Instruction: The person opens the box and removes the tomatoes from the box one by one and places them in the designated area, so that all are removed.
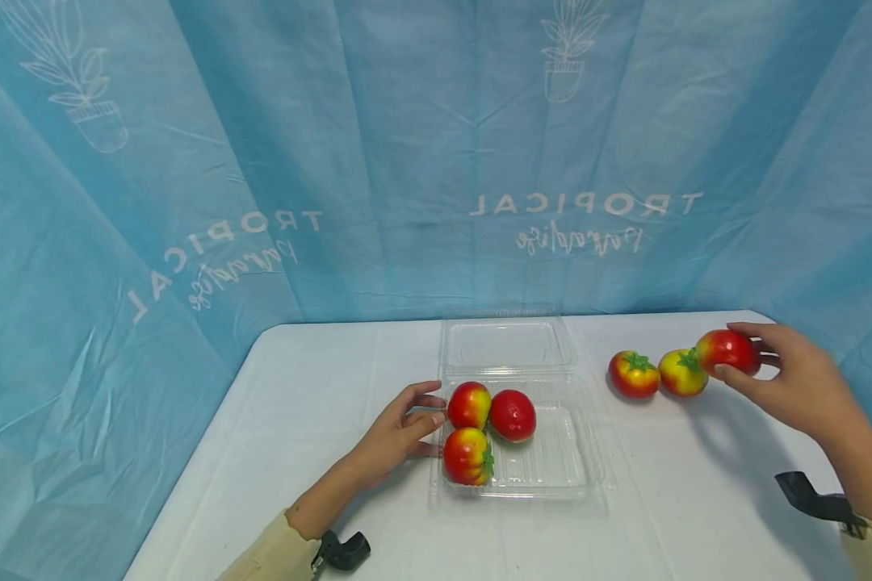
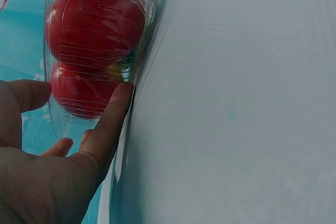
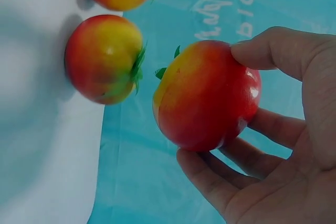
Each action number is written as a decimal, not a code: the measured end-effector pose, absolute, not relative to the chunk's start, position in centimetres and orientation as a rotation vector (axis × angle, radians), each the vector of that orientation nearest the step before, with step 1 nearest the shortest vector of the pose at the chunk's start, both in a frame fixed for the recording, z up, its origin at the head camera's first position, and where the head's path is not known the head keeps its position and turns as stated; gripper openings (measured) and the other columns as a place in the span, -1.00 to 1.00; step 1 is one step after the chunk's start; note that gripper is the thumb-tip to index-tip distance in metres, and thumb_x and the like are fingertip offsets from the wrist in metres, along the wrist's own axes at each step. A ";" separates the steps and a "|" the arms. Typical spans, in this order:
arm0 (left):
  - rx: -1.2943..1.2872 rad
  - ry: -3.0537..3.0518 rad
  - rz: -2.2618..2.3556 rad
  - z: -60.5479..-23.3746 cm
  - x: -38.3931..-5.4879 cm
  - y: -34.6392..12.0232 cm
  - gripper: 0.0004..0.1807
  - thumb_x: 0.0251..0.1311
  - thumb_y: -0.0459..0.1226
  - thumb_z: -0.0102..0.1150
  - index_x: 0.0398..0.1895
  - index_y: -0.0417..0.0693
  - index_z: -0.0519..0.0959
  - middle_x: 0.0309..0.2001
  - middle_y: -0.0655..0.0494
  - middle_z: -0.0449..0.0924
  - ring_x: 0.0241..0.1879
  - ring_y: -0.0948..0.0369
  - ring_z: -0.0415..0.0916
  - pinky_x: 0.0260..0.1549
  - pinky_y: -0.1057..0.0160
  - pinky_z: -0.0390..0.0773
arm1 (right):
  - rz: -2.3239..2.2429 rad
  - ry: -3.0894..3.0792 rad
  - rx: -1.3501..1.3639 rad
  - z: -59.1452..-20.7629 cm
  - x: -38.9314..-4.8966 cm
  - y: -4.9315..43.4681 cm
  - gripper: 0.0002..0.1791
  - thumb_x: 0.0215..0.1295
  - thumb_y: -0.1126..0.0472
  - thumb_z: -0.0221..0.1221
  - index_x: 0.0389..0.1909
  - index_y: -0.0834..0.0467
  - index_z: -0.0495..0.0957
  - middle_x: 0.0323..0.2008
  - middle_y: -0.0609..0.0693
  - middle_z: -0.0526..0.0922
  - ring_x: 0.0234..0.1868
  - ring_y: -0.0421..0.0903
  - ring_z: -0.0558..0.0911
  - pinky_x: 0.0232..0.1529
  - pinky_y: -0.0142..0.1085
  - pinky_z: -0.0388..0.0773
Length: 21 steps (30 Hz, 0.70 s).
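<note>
One red-and-yellow tomato (image 1: 728,352) was held raised between thumb and curved fingers of the right hand (image 1: 799,379), near two loose tomatoes (image 1: 634,374) on the white table (image 1: 320,387); one clear container (image 1: 563,436), lid open, held three tomatoes (image 1: 513,415); one left hand (image 1: 392,432), fingers loosely spread, gripping nothing, touched its left side.
</note>
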State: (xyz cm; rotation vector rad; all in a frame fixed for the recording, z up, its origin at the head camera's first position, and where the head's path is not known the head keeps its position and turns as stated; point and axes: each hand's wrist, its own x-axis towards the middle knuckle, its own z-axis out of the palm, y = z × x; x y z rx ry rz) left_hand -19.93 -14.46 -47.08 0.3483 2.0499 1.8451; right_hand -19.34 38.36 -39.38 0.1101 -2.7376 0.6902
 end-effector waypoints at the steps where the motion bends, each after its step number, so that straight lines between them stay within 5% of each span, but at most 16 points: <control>1: 0.349 2.053 1.842 -47.0 -19.9 -14.4 -0.29 0.52 -0.15 0.24 0.62 0.01 0.21 0.40 -0.15 0.38 0.36 -0.11 0.49 0.06 0.02 0.75 | 0.687 -2.743 0.096 -39.4 -19.3 38.4 -0.14 0.09 0.32 0.58 0.38 0.44 0.38 0.21 0.54 0.40 0.06 0.52 0.47 -0.13 0.40 0.67; 21: 0.356 2.034 1.867 -47.0 -19.8 -14.3 -0.34 0.51 -0.17 0.26 0.58 0.02 0.27 0.39 -0.13 0.39 0.37 -0.11 0.48 0.04 0.03 0.76 | 0.591 -2.769 -0.040 -41.4 -20.2 41.1 -0.12 0.00 0.35 0.58 0.34 0.45 0.38 0.15 0.58 0.32 0.01 0.51 0.36 -0.27 0.36 0.69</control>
